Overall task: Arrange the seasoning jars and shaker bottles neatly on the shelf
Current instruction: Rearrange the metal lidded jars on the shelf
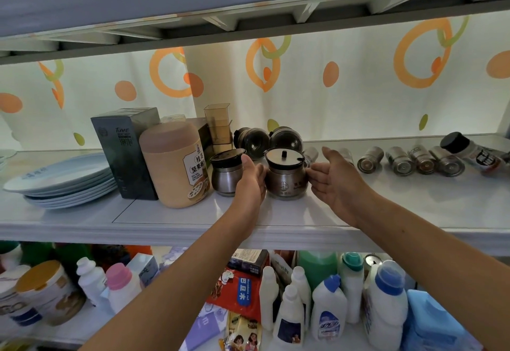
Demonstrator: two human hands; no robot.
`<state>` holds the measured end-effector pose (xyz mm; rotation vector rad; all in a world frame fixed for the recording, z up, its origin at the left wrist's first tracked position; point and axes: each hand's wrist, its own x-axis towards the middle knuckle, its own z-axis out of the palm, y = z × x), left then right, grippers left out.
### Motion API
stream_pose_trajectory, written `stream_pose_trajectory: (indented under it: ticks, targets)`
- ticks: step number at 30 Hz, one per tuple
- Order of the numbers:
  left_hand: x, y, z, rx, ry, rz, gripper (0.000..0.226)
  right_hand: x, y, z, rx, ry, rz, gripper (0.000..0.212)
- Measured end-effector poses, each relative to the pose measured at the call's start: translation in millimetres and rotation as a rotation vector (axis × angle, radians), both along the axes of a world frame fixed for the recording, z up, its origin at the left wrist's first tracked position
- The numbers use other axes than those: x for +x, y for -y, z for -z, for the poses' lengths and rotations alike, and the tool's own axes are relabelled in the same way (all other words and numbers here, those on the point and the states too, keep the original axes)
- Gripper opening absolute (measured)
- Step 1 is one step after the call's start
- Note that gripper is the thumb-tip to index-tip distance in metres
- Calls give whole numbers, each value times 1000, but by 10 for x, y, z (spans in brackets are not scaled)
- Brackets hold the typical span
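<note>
On the white shelf [193,221], a steel seasoning jar [285,175] with a black lid stands upright in the middle. My left hand [251,179] rests against its left side with fingers apart. My right hand [334,179] is open at its right side, fingertips close to the jar. A second upright steel jar [225,174] stands just left of my left hand. Two more jars [252,139] [285,138] lie on their sides behind. Several small steel shaker bottles [371,159] [400,161] [447,161] lie tipped over along the right of the shelf.
A tan plastic canister [174,165], a dark box [124,152] and a stack of plates [63,179] fill the shelf's left. A black-capped bottle [474,152] lies at far right. A shelf board hangs overhead. Detergent bottles [328,309] crowd the shelf below.
</note>
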<state>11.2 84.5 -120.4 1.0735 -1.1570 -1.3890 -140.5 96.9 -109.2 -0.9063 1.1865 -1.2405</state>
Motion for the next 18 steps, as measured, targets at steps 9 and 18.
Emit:
stream_pose_trajectory:
  ticks: [9,18]
  targets:
    - [297,-417,-92,-104,-42,-114,69,86,172,-497,-317,-268,126,48]
    - [335,-598,-101,-37,-167,-287,74,863,659,-1267,-88,-636,-421,69]
